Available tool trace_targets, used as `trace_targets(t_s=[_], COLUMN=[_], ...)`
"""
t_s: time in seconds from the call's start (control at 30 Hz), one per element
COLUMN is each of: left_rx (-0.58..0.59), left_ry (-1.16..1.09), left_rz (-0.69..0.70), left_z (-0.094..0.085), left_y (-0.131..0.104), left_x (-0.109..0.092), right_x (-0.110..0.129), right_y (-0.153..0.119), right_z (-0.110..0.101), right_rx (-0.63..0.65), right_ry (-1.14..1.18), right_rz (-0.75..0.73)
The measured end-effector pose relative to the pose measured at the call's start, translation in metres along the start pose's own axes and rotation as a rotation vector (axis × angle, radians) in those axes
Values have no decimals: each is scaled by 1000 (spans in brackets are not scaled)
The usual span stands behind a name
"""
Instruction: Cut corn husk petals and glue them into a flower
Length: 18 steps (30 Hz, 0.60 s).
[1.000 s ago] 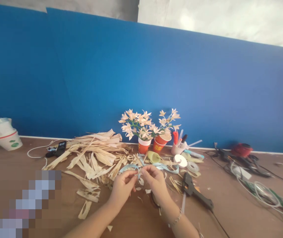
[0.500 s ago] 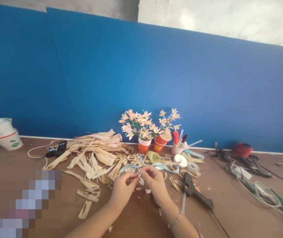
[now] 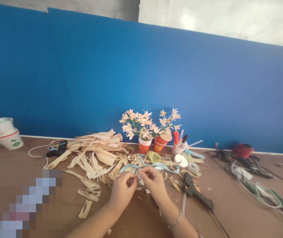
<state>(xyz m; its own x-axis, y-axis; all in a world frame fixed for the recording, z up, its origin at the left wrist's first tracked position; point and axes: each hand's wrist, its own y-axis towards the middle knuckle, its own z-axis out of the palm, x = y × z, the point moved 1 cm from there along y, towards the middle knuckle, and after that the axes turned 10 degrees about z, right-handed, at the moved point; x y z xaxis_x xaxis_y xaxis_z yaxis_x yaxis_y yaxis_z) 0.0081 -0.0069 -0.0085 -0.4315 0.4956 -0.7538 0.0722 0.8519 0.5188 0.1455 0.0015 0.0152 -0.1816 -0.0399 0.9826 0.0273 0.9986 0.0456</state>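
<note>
My left hand [image 3: 124, 188] and my right hand [image 3: 153, 183] meet at the fingertips over the middle of the table. Both are closed in a pinch. Whatever lies between the fingers is tiny and mostly hidden, with a pale bluish bit showing there. Just beyond the fingertips, light blue strips [image 3: 167, 167] curl among dried husk scraps [image 3: 118, 168]. Small pale pieces [image 3: 147, 191] lie under the hands. To the right of my right hand rests a black glue gun [image 3: 197, 191].
Dried husks [image 3: 99, 145] are heaped at the left. Husk flowers [image 3: 141, 122] stand in an orange paper cup [image 3: 143, 147], beside another cup [image 3: 158, 145]. A pen holder [image 3: 178, 148], a tape roll [image 3: 193, 167] and tangled cables [image 3: 260, 195] lie rightward. A blue partition [image 3: 141, 72] rises behind.
My fingertips have shifted very slightly against each other, still pinched together. The view has moved a touch; the things on the table stay where they were.
</note>
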Motion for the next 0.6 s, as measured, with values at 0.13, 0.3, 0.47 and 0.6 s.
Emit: trace_targets(t_s=[0.13,0.3,0.47,0.6], left_rx=[-5,-4,22,72], left_ry=[8,1,-88,-178], left_rz=[28,18,-83,-183], left_z=[0,-2,-1,4], left_y=[1,1,2,3], left_x=[0,0,1,4], right_x=[1,2,-2,-5], right_y=[0,-1,2,5], right_z=[0,1,0,-5], right_rx=[11,25,26,0], right_ry=[11,14,78,124], right_rz=[-4,-1,59,67])
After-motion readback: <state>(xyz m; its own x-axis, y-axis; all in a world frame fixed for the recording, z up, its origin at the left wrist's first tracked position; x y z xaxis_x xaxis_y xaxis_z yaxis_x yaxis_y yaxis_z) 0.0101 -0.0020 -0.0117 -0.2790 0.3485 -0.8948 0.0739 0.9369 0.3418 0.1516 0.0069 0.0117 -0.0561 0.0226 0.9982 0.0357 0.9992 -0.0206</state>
